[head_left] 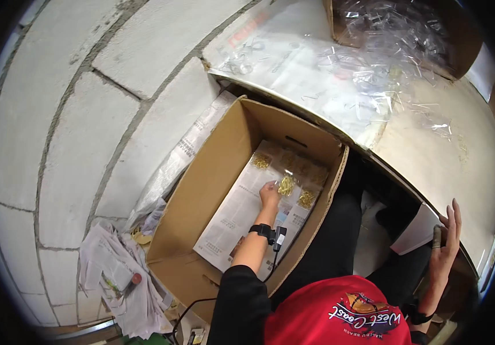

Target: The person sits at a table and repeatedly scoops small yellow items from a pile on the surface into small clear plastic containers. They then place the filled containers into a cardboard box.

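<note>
My left hand (pixel 269 194) reaches down into a deep cardboard box (pixel 192 201). Its fingers are closed at the edge of a small clear bag of gold-coloured pieces (pixel 286 186); the exact pinch is too small to see. Similar bags lie around it on newspaper (pixel 230 224) lining the box: one bag (pixel 261 161) farther left and another bag (pixel 306 199) to the right. At the table's near edge, my right hand (pixel 446 241) has its fingers stretched out, with a grey covering on one finger. It is beside a white open container (pixel 417 230) and seems to touch it.
On the table (pixel 443 155) lie clear plastic bags (pixel 368 86) and scattered gold-coloured bits (pixel 463 150). A carton of clear plastic pieces (pixel 397 29) stands at the far right. Crumpled paper (pixel 118 270) is left of the box, beside a white block wall (pixel 80 144).
</note>
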Demonstrator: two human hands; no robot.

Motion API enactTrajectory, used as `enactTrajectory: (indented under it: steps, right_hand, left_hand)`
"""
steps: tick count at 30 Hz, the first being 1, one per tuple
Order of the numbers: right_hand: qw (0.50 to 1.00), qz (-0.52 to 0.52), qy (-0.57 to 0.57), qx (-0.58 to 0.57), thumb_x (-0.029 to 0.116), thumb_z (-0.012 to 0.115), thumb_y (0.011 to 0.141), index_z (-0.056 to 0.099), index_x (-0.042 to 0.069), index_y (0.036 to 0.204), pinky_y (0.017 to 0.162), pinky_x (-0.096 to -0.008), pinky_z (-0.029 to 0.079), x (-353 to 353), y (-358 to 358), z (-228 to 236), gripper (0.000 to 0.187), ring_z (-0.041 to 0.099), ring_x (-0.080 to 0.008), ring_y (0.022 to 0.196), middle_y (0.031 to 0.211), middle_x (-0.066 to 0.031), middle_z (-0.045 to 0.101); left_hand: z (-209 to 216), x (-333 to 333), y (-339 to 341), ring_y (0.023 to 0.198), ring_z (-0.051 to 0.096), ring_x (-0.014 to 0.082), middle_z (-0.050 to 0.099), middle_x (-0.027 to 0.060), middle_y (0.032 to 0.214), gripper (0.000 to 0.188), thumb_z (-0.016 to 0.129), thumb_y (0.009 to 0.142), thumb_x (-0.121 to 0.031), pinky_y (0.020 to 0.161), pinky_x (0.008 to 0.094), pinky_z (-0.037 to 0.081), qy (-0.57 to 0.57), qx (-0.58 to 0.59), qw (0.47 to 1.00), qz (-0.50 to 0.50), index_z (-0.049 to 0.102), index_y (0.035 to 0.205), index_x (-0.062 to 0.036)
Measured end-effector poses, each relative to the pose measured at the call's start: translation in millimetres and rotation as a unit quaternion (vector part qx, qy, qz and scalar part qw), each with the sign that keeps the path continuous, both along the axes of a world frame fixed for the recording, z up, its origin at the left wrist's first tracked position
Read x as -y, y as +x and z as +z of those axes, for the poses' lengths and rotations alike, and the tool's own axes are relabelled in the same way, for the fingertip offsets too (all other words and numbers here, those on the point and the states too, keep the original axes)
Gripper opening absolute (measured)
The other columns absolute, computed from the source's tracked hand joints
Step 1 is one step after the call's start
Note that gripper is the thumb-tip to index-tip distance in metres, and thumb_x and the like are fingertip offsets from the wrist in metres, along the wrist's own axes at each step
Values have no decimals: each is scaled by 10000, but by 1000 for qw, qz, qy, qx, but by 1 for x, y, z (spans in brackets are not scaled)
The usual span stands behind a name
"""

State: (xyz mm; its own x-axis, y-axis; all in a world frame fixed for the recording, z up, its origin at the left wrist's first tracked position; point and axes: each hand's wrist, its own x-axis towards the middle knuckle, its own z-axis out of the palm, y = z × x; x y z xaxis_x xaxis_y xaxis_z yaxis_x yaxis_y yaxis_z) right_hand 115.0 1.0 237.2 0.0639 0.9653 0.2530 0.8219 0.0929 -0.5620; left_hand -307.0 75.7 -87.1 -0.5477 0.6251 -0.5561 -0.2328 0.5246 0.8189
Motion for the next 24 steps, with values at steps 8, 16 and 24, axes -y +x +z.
enactTrajectory:
  steps: [8, 16, 24]
  right_hand:
    - [991, 21, 16, 131, -25, 617, 753, 498, -3, 1243, 978, -389, 431, -11, 22, 4, 505, 493, -371, 1196, 1317, -205, 488]
    - [976, -212, -29, -26, 343, 455, 946, 311, -47, 1373, 1124, -402, 204, -112, 162, -61, 596, 250, -360, 1362, 1433, -259, 303]
    - [978, -165, -61, 110, 327, 446, 915, 324, -33, 1370, 1114, -455, 212, -250, 174, -90, 594, 250, -387, 1352, 1440, -257, 287]
  left_hand:
    - [-115, 9, 3, 1035, 573, 338, 581, 204, 1171, 343, 466, 917, -146, 962, 411, 433, -40, -110, 993, -8, 516, 1204, 35]
    - [-10, 1, -33, 1138, 507, 323, 530, 233, 1216, 461, 521, 777, 5, 987, 385, 374, 5, -150, 984, -97, 474, 1223, 112]
    - [178, -24, -12, 975, 562, 219, 575, 132, 1100, 328, 571, 830, -59, 794, 324, 474, 200, -160, 948, -188, 541, 1145, 29]
